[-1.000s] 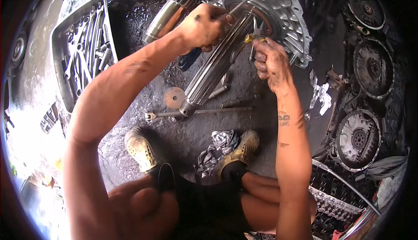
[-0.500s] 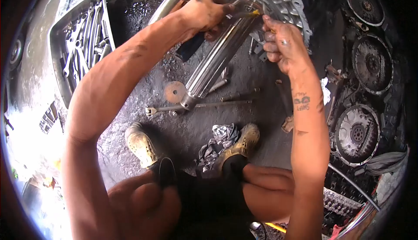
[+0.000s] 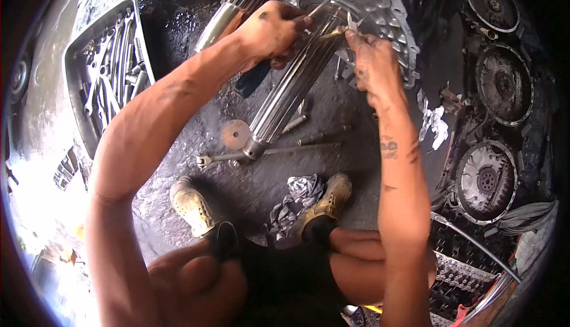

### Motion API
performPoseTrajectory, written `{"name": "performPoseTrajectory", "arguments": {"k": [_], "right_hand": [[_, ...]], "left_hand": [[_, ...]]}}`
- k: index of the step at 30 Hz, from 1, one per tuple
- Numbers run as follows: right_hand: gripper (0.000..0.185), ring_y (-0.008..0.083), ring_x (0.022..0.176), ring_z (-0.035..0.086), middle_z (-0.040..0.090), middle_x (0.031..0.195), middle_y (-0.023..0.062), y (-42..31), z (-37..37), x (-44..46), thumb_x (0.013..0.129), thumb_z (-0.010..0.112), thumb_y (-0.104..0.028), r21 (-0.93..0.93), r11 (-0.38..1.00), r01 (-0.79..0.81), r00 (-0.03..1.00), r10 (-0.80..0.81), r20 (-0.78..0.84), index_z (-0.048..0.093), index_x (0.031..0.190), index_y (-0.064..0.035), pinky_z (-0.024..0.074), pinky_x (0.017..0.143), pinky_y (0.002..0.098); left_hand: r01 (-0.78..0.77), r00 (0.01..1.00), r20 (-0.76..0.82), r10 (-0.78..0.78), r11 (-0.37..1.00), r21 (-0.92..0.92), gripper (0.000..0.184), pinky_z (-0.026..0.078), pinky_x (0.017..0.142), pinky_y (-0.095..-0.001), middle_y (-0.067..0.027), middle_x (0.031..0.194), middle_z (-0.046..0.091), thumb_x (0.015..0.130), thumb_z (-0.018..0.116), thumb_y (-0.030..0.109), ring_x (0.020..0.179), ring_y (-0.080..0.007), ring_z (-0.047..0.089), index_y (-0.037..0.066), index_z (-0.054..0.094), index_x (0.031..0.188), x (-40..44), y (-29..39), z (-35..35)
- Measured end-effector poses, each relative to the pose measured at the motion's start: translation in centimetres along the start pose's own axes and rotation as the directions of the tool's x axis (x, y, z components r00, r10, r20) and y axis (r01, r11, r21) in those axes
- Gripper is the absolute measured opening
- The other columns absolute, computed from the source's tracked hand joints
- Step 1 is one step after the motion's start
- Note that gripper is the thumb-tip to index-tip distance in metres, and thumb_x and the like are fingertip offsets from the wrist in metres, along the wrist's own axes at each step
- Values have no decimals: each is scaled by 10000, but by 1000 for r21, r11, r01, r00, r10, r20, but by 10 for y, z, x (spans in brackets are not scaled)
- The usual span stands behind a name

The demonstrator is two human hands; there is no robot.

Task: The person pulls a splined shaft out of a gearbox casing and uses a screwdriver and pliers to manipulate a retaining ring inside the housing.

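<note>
A shiny splined shaft slants up from the floor into a round opening in a metal housing. My left hand is closed beside the shaft's upper end. From its fingertips sticks a thin metal rod, pointing at the opening; its handle end is hidden. To the right of the shaft, my right hand is closed on a small pliers-like tool with silver tips pointing up. A yellowish piece crosses the shaft by its fingers, too blurred to name.
A tray of wrenches and sockets stands at left. Another splined shaft lies beyond my left hand. A round disc, a long bar and a crumpled rag are on the floor. Round clutch-like plates line the right side.
My right hand has moved left and slightly down, turning so that the tool's silver tips show. My left hand has shifted slightly down and left, still with the rod.
</note>
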State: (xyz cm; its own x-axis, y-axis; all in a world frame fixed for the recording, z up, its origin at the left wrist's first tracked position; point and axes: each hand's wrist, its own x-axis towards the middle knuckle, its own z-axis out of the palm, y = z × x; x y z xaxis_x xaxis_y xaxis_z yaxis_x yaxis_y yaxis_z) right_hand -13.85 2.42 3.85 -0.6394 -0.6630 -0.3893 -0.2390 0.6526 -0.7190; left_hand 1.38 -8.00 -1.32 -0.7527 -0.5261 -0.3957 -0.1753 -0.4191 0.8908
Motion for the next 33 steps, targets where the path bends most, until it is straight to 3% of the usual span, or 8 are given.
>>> {"name": "performPoseTrajectory", "arguments": {"k": [5,7,9,11,17,18,20,33], "right_hand": [[417,293,686,633,644,716,198,-39,-28,10,864,577,-368,-714,533,455,889,-320,328,658,887,41,480,652,390],[237,345,800,679,676,910,229,-56,-19,12,814,579,-186,-850,-29,526,810,-289,511,704,860,10,538,709,420],[203,332,777,681,664,856,269,-76,2,-22,831,528,-93,-856,509,90,986,-165,6,708,858,-2,536,682,420],[405,373,811,656,652,811,262,-17,-3,16,879,547,-348,-943,214,256,854,-507,117,658,874,42,503,715,416],[341,361,779,662,662,850,259,6,30,2,857,589,-281,-455,872,179,935,-295,-199,646,887,53,515,756,444],[302,285,676,615,636,770,178,8,23,3,869,590,-269,28,998,60,996,-58,-70,640,879,28,508,681,417],[193,83,508,394,462,616,-16,13,11,2,894,595,-217,675,697,-241,947,16,322,610,858,-27,423,515,290],[216,21,442,283,358,581,-79,-7,-9,-23,929,567,-247,494,851,-179,983,142,113,588,887,-36,176,385,200]], "left_hand": [[-93,994,47,94,995,-26,196,416,390,-305,-75,666,557,920,542,153,510,-145,520,-18,592,1000,8,2,-4],[231,969,156,-192,929,-290,264,324,384,-298,-24,577,436,996,435,214,461,-128,418,0,587,969,15,15,-8],[245,963,182,-197,922,-299,269,302,396,-293,-30,576,439,990,446,217,460,-130,408,8,604,927,13,16,-7],[168,983,113,-147,963,-211,266,310,391,-303,-38,584,462,987,459,214,459,-136,403,8,609,910,2,23,-4],[134,991,17,-133,962,-237,170,353,378,-310,-53,636,516,948,535,159,465,-150,450,10,615,929,1,18,-3],[33,999,17,-32,996,-86,216,326,367,-270,-20,634,485,947,539,216,464,-112,434,31,630,1011,0,11,-2],[-111,994,4,112,981,157,286,291,354,-217,21,643,451,951,534,270,471,-70,419,45,644,1088,2,1,-1],[2,999,-40,-11,977,-213,274,311,366,-248,5,600,454,950,552,263,463,-85,423,35,636,1076,-5,-3,11]]}}
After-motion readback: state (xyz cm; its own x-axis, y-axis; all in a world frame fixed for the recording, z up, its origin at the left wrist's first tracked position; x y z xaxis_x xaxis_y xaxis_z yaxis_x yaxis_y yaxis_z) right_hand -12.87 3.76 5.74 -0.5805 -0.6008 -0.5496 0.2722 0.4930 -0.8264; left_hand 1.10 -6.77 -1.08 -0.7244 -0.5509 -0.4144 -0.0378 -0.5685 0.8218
